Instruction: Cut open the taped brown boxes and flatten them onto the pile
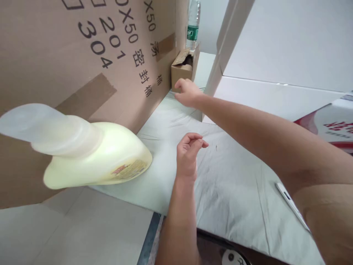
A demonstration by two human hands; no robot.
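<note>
My right hand (187,92) reaches across to the far part of the cloth-covered surface, at the lower front of a small cardboard box (179,75). Its thumb and forefinger are curved with a gap between them, and no object shows there. Whether it touches the box I cannot tell. My left hand (190,151) is nearer, raised over the pale green cloth (231,184). Its fingers are curled in and the thumb lies against them, with nothing visible in the grasp. A tiny dark scrap (216,148) lies on the cloth to its right.
A large printed carton (132,73) walls the left side. Before it stands a big pale yellow bottle (104,158) with a whitish top. A clear water bottle (193,31) is behind the small box. White panels (275,48) rise at right, above a slim white object (292,206).
</note>
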